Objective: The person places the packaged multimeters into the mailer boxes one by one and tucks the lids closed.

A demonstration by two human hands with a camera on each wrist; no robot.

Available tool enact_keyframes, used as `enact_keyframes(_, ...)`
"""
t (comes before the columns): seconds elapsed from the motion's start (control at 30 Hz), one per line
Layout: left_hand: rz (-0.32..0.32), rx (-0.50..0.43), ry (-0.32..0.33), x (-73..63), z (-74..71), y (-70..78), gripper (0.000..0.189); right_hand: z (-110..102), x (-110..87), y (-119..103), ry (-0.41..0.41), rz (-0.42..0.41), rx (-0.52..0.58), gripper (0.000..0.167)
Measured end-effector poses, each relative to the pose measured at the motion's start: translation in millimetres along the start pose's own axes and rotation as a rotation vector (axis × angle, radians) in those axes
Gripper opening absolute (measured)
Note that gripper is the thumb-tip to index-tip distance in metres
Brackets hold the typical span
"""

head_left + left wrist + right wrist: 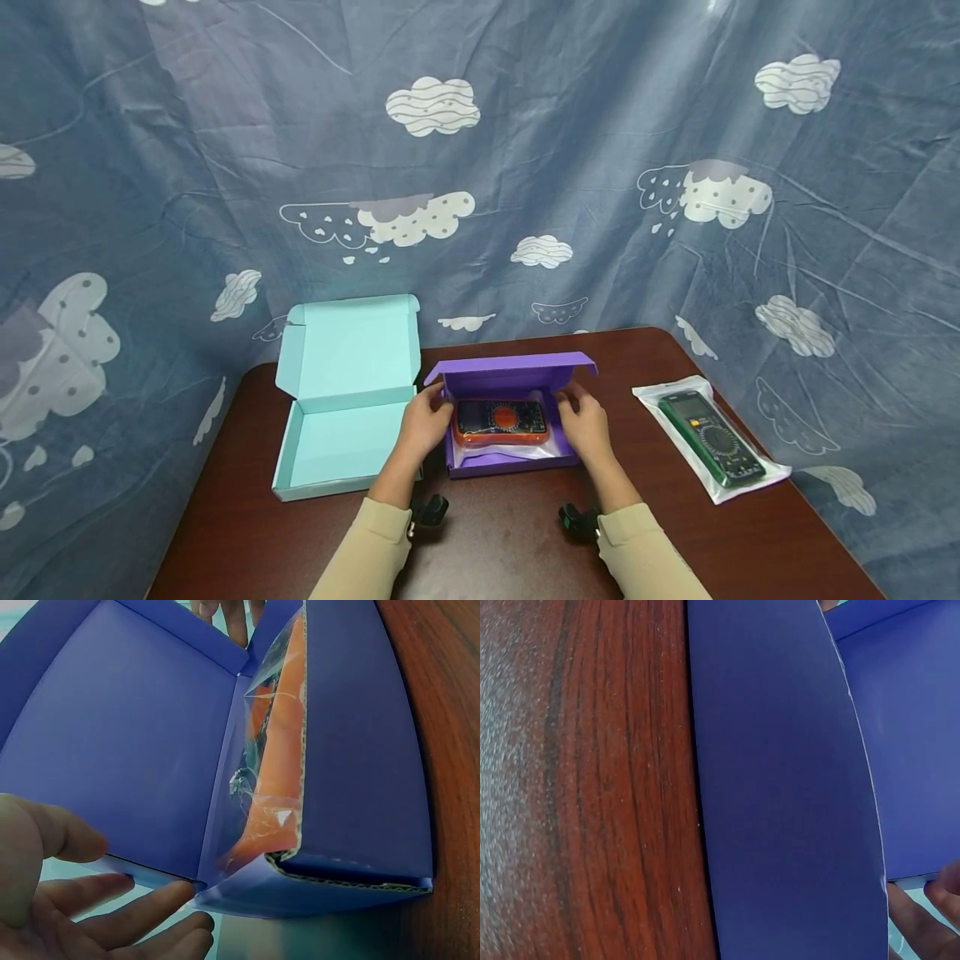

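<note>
2 grips: L hand (pixel 426 423) & R hand (pixel 585 423) pinch opp. sides of lid (pixel 510 364) of purple box (pixel 513 470). Orange multimeter (pixel 500 421), in clear bag (pixel 517 452), sits inside, box on counter (pixel 510 542). Prob. lid-closing step; next move needs sides tucked w/o snagging bag.

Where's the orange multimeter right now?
In the head view, the orange multimeter lies inside the open purple box, between the left hand and right hand, to the right of the light-blue box.
</note>
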State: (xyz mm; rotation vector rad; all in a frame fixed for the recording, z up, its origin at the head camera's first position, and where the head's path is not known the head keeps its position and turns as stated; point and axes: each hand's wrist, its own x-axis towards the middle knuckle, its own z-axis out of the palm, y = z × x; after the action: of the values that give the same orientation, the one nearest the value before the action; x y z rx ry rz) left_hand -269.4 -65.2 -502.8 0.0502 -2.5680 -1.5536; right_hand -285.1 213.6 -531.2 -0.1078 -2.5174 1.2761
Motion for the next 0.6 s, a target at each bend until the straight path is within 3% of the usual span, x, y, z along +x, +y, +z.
enact_keyframes(0.13, 0.029, 0.019, -0.010, -0.5, -0.4, -2.5, 0.043, -1.1, -1.0, 1.1, 0.005, 0.012, 0.019, 0.025)
enact_keyframes(0.33, 0.118, 0.084, 0.009, -0.5, -1.3, -9.2, 0.015, 0.9, -2.4, 6.6, 0.018, 0.049, 0.058, 0.014)
enact_keyframes(0.47, 0.159, 0.124, -0.002, -0.5, -3.7, -10.6, 0.017, -0.4, -2.8, 11.2, 0.007, 0.033, 0.075, 0.019)
enact_keyframes(0.6, 0.178, 0.106, -0.024, 0.5, -7.1, -12.1, 0.016, -3.8, -2.1, 15.6, -0.014, 0.007, 0.099, 0.027)
